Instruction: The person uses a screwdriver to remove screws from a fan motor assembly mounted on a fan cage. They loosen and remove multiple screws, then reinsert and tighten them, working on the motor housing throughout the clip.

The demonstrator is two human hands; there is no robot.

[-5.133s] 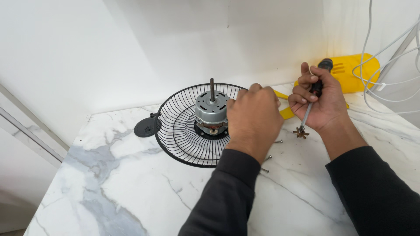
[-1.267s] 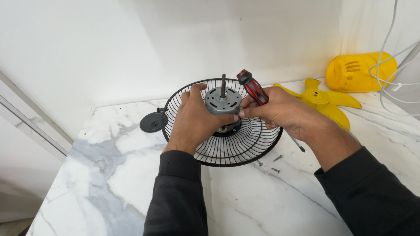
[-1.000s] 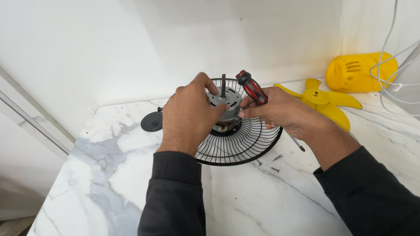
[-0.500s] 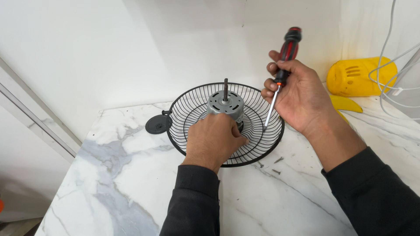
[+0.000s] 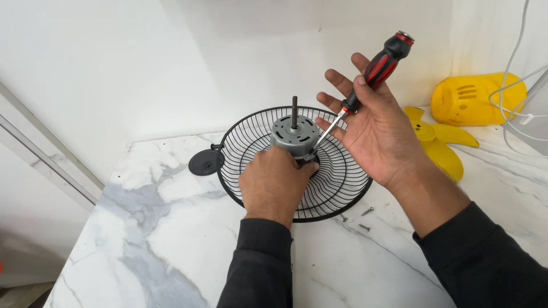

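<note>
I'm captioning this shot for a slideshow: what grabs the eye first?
The red-and-black screwdriver in the raised right hand, its tip at the grey fan motor. The left hand steadies that motor in the black wire fan guard on the marble counter. The yellow fan blade lies to the right.

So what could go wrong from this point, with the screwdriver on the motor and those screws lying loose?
1. The right hand holds the screwdriver loosely, fingers spread, its tip at the motor; it could slip toward the left hand just below.
2. The loose screws lie on the marble beside the grille; a sleeve might sweep them away.
3. The grille rests on its curved side, so it may rock under pressure.
</note>
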